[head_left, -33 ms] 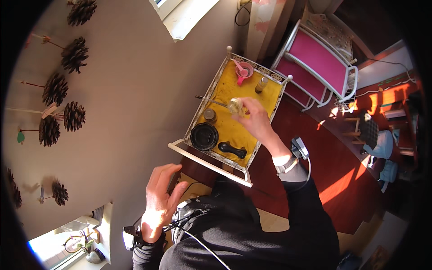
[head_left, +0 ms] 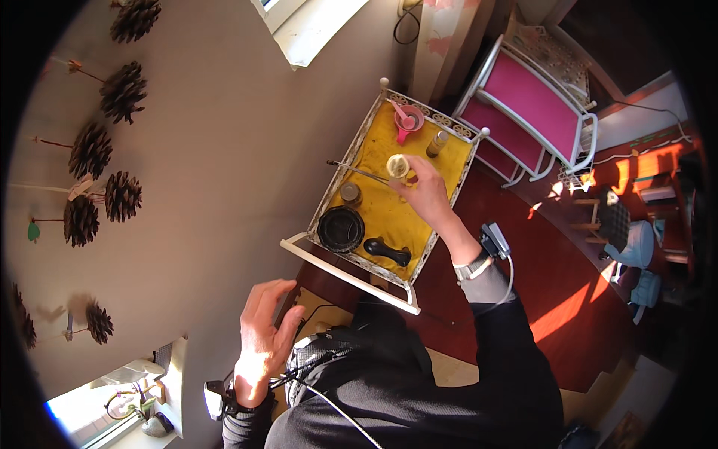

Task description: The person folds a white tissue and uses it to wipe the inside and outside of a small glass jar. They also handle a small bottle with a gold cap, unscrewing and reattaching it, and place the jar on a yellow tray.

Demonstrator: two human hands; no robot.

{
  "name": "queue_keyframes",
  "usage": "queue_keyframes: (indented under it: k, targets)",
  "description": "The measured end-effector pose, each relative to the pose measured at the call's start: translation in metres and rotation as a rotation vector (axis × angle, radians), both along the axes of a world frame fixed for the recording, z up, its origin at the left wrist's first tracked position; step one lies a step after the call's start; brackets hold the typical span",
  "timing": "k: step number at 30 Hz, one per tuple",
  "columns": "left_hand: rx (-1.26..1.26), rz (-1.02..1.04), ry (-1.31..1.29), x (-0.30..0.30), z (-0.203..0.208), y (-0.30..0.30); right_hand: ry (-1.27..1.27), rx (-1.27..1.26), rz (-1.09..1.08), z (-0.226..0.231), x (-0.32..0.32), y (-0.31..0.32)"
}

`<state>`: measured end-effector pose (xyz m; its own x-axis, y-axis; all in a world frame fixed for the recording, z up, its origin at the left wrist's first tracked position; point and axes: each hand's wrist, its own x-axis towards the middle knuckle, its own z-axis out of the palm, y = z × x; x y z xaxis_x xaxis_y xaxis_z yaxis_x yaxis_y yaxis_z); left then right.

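My right hand (head_left: 426, 193) is closed around a small clear glass jar (head_left: 398, 166), whose round end faces up toward me. It is over a white-framed cart (head_left: 351, 273) lined with a yellow cloth (head_left: 374, 153). A long thin metal tool (head_left: 355, 170) lies beside the jar, its far end hidden by the hand. Farther back are a pink cup-like strainer (head_left: 408, 124) and a small cylindrical bottle (head_left: 437, 144). Nearer me stand a short lidded jar (head_left: 349, 193), a black round bowl (head_left: 341, 229) and a black handle-shaped object (head_left: 387, 252). My left hand (head_left: 265, 322) is open and empty, left of the cart's handle.
A wall with hanging pine cones (head_left: 91, 150) rises on the left. Right of the cart stands a white rack with pink panels (head_left: 527, 97) on the dark red floor (head_left: 486, 224). A small stool (head_left: 612, 217) is farther right.
My right hand has shifted slightly away from me, and the glass jar has tipped so its round end shows more fully. My left hand has barely moved.
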<state>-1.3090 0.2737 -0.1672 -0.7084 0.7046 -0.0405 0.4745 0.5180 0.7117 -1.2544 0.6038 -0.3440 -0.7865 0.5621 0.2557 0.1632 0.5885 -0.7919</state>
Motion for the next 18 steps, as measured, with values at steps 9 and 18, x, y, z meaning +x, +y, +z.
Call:
queue_keyframes:
  k: [9,18]
  targets:
    - [-0.157,0.290,-0.050,0.006,-0.018,-0.044,-0.124,-0.168,-0.107,-0.174,-0.102,0.020]
    - [-0.228,0.219,-0.036,-0.006,-0.035,-0.046,-0.216,-0.250,-0.253,-0.187,-0.087,0.010]
